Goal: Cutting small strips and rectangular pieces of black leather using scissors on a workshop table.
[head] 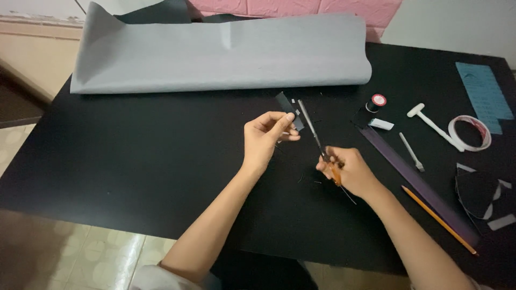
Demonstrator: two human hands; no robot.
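Note:
My left hand [266, 137] pinches a small dark grey strip of material [289, 109] above the black table [134, 156]. My right hand [349, 172] grips scissors [314, 134] by their orange handles. The thin blades point up and to the left, and their tips lie right beside the strip. A few tiny cut scraps lie near the strip's upper end.
A big grey rolled sheet [220, 53] lies across the back. To the right are a thread spool [376, 102], a white block [381, 124], a dark ruler [419, 182], a pencil [438, 219], a white hammer-shaped tool [432, 126], a tape roll [470, 133], a teal sheet [485, 96] and dark offcuts [478, 193].

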